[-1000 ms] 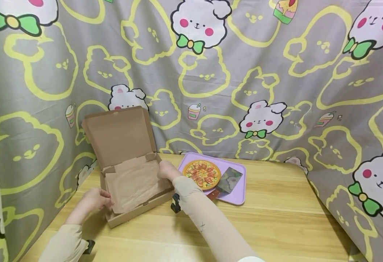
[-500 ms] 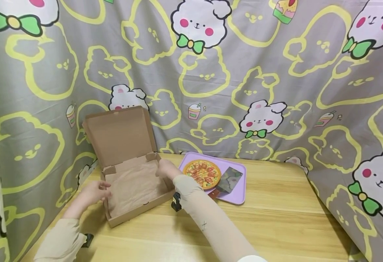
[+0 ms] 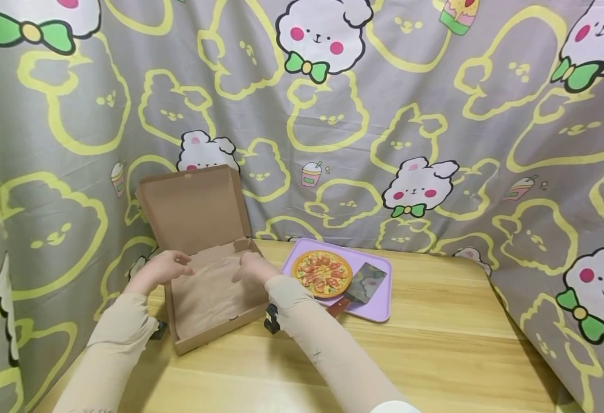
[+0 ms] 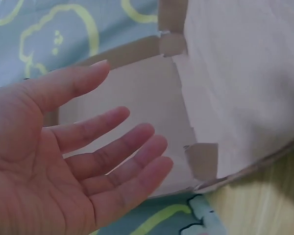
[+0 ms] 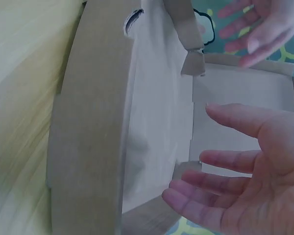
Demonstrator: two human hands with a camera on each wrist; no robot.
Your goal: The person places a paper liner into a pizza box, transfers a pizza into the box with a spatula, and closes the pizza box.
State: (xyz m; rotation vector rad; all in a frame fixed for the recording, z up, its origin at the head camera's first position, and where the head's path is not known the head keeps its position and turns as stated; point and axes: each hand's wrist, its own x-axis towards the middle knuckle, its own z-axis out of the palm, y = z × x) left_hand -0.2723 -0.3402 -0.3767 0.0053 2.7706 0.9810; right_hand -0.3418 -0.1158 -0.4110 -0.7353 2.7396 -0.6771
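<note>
Sleeves: a beige left sleeve [image 3: 118, 330] and a beige right sleeve [image 3: 327, 344] reach in from the near edge, the right one bearing a small dark cross mark.
Wrist gear: a small black device shows at each wrist.
Tabletop: a pale yellow wood-grain table [image 3: 446, 344] lies under everything.
Box: an open, shallow brown cardboard box [image 3: 216, 331] sits on the left part of the table, turned at a slant, its low front wall toward the person.
Paper: a wrinkled brown paper sheet [image 3: 214, 295] lines the box floor.
Right hand: the right hand [image 3: 257, 268] is above the box's right side, fingers loosely bent, grip released.
Left hand: the left hand [image 3: 164, 268] is at the box's left side, near the hinge, fingers spread apart, grip released.
Tray: a lilac rectangular tray [image 3: 379, 311] rests right of the box.
Spatula: a metal spatula with a brown handle [image 3: 367, 282] lies on it, handle pointing nearward, blade just beside the pizza.
Pizza: a round topped pizza with an orange-yellow rim [image 3: 322, 274] lies on the tray's left half.
Lid: the flat brown cardboard lid [image 3: 195, 209] stands raised, tilted back.
Curtain: grey cloth printed with yellow outlines and white rabbits [image 3: 348, 158] hangs behind.
</note>
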